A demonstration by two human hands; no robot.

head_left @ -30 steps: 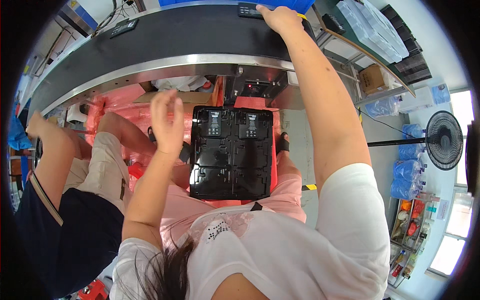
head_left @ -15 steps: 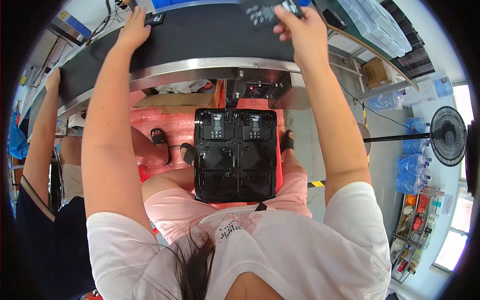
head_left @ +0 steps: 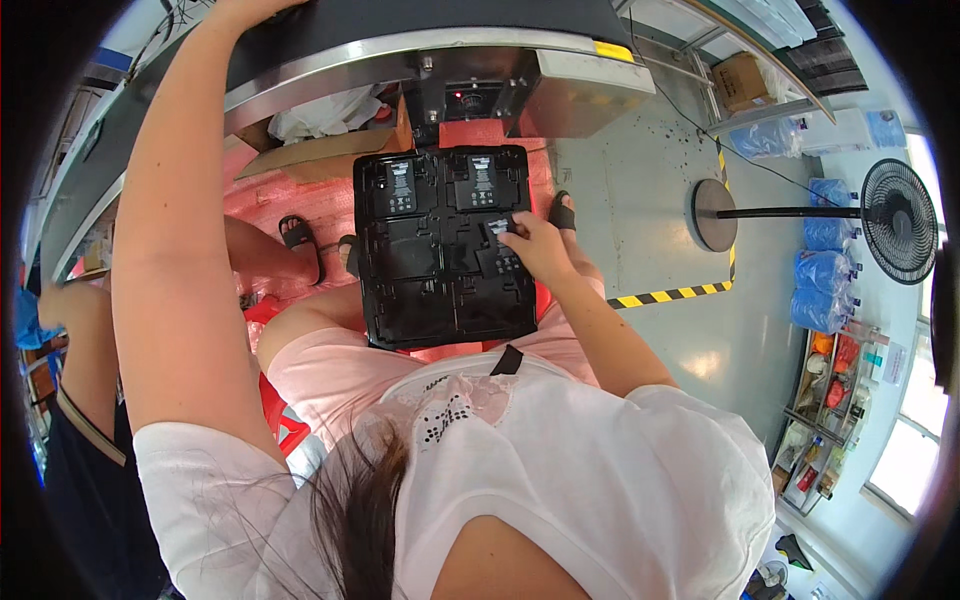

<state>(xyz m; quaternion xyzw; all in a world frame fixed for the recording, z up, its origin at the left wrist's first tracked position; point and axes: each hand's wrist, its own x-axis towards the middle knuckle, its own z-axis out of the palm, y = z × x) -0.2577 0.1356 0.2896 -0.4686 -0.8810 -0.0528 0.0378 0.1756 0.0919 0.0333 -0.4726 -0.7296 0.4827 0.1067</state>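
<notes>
A black plastic tray (head_left: pixel 405 262) with several compartments rests on my lap. Flat black batteries with white print lie in its two far compartments, a left battery (head_left: pixel 401 187) and a right battery (head_left: pixel 482 184). My right hand (head_left: pixel 541 247) pinches another flat black battery (head_left: pixel 503 256), which sits slightly tilted at the right middle compartment. My left hand (head_left: pixel 258 8) reaches to the dark conveyor belt (head_left: pixel 400 22) at the top edge, where its fingers are mostly cut off. Whether it holds anything cannot be seen.
The conveyor's metal rail (head_left: pixel 400 48) runs across beyond the tray, with a control box (head_left: pixel 470 103) beneath it. An open cardboard box (head_left: pixel 310 160) lies underneath. A standing fan (head_left: pixel 895 222) is at the right. On the left sits a co-worker (head_left: pixel 90 400).
My right hand has come down from above the belt to the tray with the battery. My left arm stays stretched toward the belt. The view has shifted, so the belt appears higher.
</notes>
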